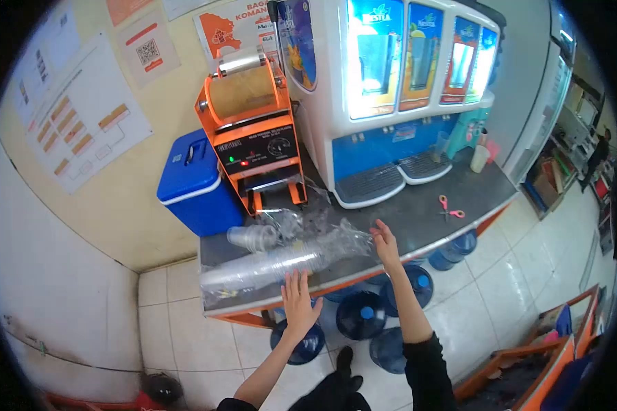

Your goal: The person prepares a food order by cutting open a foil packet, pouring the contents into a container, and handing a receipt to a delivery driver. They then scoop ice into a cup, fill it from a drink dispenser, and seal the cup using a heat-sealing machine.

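Observation:
A long stack of clear plastic cups (271,266) lies on its side in a clear plastic bag (353,240) along the front of the counter. My left hand (298,305) is open, its fingers stretched out against the near side of the stack. At the bag's right end, my right hand (385,243) has its fingers closed on the crumpled plastic. Behind the wrapped stack lies a shorter group of clear cups (253,237), with loose crumpled plastic beside it.
An orange cup sealing machine (253,147) and a blue cooler box (197,181) stand behind the cups. To the right are a white drink dispenser (384,123) and pink-handled scissors (450,208) on the counter (418,226). Several blue water jugs (363,315) stand on the floor below.

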Tool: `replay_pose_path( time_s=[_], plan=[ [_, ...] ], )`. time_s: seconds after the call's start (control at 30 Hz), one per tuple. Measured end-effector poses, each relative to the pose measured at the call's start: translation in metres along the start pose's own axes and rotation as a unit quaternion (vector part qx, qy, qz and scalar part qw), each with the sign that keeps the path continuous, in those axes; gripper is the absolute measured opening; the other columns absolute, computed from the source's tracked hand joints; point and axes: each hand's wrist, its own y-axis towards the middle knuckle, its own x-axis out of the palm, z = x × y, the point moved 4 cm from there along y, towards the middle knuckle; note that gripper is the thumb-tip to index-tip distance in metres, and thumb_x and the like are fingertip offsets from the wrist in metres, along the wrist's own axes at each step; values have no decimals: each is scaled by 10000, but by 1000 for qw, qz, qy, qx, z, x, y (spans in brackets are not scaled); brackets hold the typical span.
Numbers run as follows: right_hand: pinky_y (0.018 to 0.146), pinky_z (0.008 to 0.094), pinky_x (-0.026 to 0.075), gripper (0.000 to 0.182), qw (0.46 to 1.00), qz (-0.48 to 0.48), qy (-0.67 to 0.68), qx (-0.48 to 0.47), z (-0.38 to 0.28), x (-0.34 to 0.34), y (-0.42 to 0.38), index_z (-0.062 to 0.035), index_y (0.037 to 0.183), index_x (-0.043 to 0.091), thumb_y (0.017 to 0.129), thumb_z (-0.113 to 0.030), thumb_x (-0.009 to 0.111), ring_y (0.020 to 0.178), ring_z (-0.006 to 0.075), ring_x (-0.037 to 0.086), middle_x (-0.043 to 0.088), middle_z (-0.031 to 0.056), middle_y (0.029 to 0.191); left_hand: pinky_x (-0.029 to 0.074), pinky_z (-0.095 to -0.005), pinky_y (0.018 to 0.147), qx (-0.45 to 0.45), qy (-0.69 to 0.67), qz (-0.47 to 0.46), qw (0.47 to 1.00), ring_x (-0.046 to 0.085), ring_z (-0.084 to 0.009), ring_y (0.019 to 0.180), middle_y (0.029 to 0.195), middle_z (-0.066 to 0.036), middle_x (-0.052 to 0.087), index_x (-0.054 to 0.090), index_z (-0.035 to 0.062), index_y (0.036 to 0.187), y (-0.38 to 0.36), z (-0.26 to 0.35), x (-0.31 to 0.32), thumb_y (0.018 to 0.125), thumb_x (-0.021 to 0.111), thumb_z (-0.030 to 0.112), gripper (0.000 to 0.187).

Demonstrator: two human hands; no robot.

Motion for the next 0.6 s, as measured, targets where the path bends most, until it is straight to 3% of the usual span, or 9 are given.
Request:
replay_pose_path(
  time_s=[0.07,0.1,0.17,0.27,0.37,0.47,0.57,0.6],
  plan=[
    [844,292,464,384,993,-21,-116,-18,48,7,60,-14,1267,455,895,-97,497,1007,186,574,578,141,1137,225,-528,1037,17,41,-41,998,198,-363,1339,1418,-166,275,312,97,1375,37,-21,1,674,726,184,819],
    [749,268,469,365,989,-94,-28,112,54,18,66,-11,1236,486,882,-98,514,917,188,598,602,132,1085,227,-526,1038,28,43,-48,998,201,-351,1342,1420,-154,278,325,108,1369,52,-23,4,669,730,184,813],
    [559,218,479,328,888,-221,150,375,69,46,53,-5,1173,547,858,-99,549,739,191,646,648,113,983,230,-522,1040,46,50,-73,995,207,-327,1346,1423,-131,285,350,129,1358,76,-31,10,660,738,185,801],
    [518,221,458,294,848,-408,17,339,25,75,25,-9,1114,571,869,-171,578,667,140,615,656,86,880,250,-487,1022,41,38,-51,997,312,-293,1277,1359,-91,366,403,166,1321,88,-46,34,641,743,192,761],
    [428,214,388,358,876,-401,-121,238,43,98,29,-5,1113,581,837,-227,637,535,104,541,652,60,814,256,-470,1006,47,7,-34,998,366,-289,1210,1301,-79,409,440,171,1290,95,-53,41,628,748,211,731],
    [484,222,407,406,910,-354,-4,214,71,110,27,-2,1159,574,835,-241,635,597,96,547,636,76,751,258,-468,996,39,-3,-24,999,380,-296,1179,1263,-75,431,478,183,1256,96,-53,39,622,750,244,692],
    [523,222,414,357,892,-337,102,285,61,101,22,-14,1103,601,845,-260,621,614,89,534,606,33,720,252,-475,992,26,-14,-17,999,378,-301,1174,1241,-75,442,513,199,1221,104,-45,32,622,750,272,648],
    [509,216,399,371,907,-335,70,244,61,102,22,-10,1095,600,841,-280,624,590,79,506,608,28,734,249,-478,991,22,-20,-16,999,377,-302,1173,1234,-75,444,524,204,1209,106,-43,31,622,750,280,634]
  ],
)
